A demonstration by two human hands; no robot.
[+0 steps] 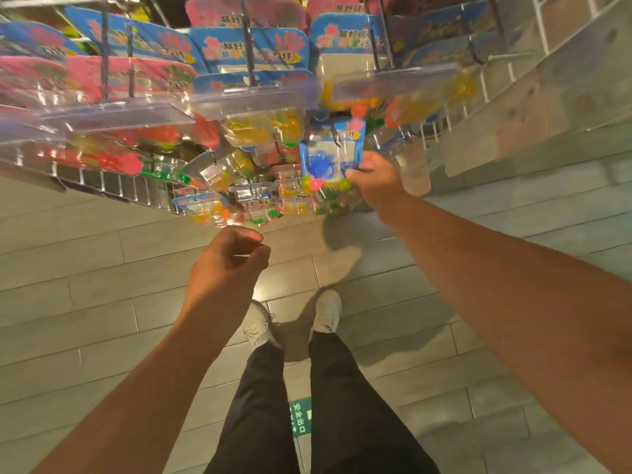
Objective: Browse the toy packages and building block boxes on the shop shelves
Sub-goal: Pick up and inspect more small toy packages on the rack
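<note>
Rows of blister-packed toys (253, 128) hang from wire hooks on a rack, with pink and blue backing cards and clear bubbles over coloured toys. My right hand (374, 179) pinches the lower right corner of a small blue-carded package (330, 152) that holds a blue toy, at a hook on a lower row. My left hand (232, 258) hovers below the lowest packages with its fingers curled and nothing in it, close to the packs but apart from them.
The wire rack (113, 186) runs across the upper half of the view. A pale panel wall (547, 107) stands at the right. Below lie grey floor planks (102, 302), my legs and white shoes (328, 313), and a green floor sticker (299, 419).
</note>
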